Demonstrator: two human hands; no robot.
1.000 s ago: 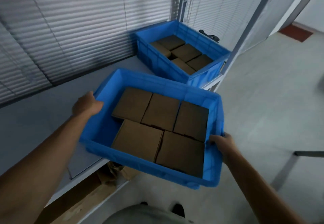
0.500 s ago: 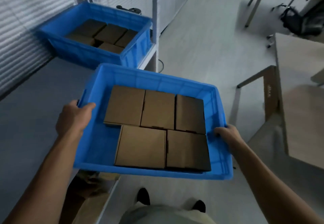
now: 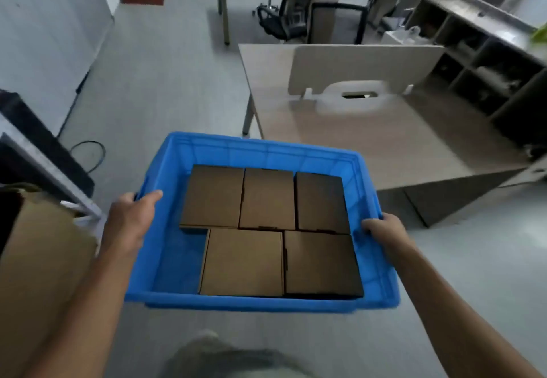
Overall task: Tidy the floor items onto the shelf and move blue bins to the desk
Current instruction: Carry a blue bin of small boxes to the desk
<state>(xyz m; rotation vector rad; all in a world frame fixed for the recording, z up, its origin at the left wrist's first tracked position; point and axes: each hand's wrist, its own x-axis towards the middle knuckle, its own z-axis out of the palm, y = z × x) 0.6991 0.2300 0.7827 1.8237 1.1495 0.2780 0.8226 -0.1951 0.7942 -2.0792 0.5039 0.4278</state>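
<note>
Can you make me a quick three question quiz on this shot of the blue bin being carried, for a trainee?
1. True or false: the blue bin already rests on the desk.
2. How many brown cardboard boxes lie flat in the bin?
3. Where do the hands grip? A) both on the near rim B) left hand on the left rim, right hand on the right rim C) one hand underneath

Key:
1. False. It is held in the air over the floor, short of the desk.
2. Five: three in the far row, two in the near row.
3. B
</note>
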